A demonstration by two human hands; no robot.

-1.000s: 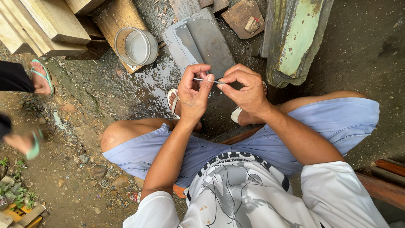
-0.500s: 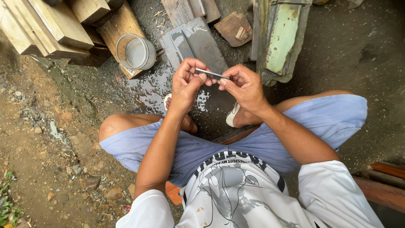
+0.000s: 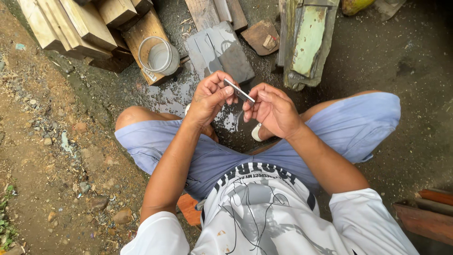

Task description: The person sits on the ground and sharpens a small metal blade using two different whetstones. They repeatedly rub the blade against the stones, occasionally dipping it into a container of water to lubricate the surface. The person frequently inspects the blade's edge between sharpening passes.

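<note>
Metal blade (image 3: pixel 239 91), thin, flat and grey, held above the wet ground (image 3: pixel 188 94) in front of the seated person's knees. Its long axis runs from upper left to lower right, bridging the two hands. Left hand (image 3: pixel 210 99) pinches the upper-left end between thumb and fingertips; right hand (image 3: pixel 272 109) pinches the lower-right end, fingers curled beneath it. Both hands are equally close, each touching one end. Beyond the blade lies a grey sharpening stone (image 3: pixel 222 49) on damp, dark ground, with a clear plastic container (image 3: pixel 159 55) on a wooden block (image 3: pixel 141 35) to its left and a weathered green plank (image 3: pixel 309 38) to its right.
</note>
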